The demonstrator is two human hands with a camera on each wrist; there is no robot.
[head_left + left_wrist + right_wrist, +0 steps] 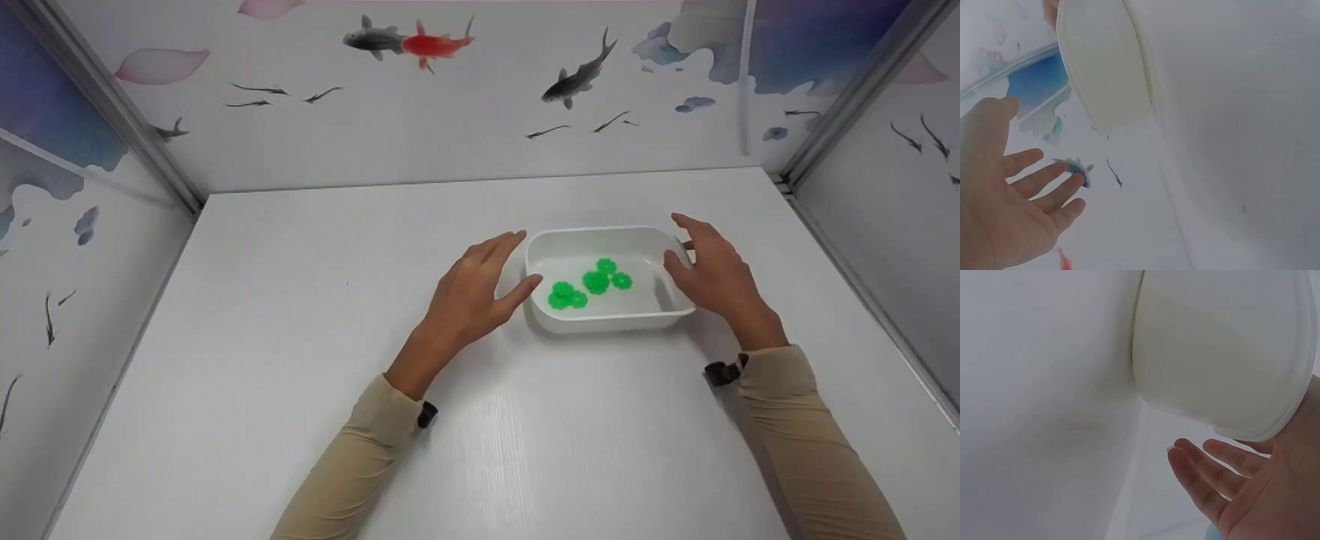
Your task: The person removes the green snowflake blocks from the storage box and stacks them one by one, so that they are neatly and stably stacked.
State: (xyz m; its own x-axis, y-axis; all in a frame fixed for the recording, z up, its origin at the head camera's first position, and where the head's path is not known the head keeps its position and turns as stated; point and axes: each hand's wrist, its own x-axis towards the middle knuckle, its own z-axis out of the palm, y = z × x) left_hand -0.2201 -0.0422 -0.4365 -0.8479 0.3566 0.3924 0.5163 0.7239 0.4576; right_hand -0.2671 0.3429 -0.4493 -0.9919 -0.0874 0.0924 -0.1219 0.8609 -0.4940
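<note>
A white rectangular tub (615, 322) stands on the table, right of centre in the head view. Inside it lie several small green flower-shaped pieces (596, 283), some overlapping. My left hand (469, 296) is beside the tub's left end, its fingers and thumb spread. In the left wrist view that hand (1022, 197) shows apart from the tub wall (1103, 67), with nothing in it. At the right end, my right hand (716, 274) has its thumb by the rim. The right wrist view shows this hand (1247, 489) with fingers extended behind the tub, the thumb hidden.
The white table (300, 337) extends left of the tub and in front of it. A back panel (465, 120) printed with fish rises at the table's far edge. Side panels with metal corner posts (840, 90) enclose the left and right.
</note>
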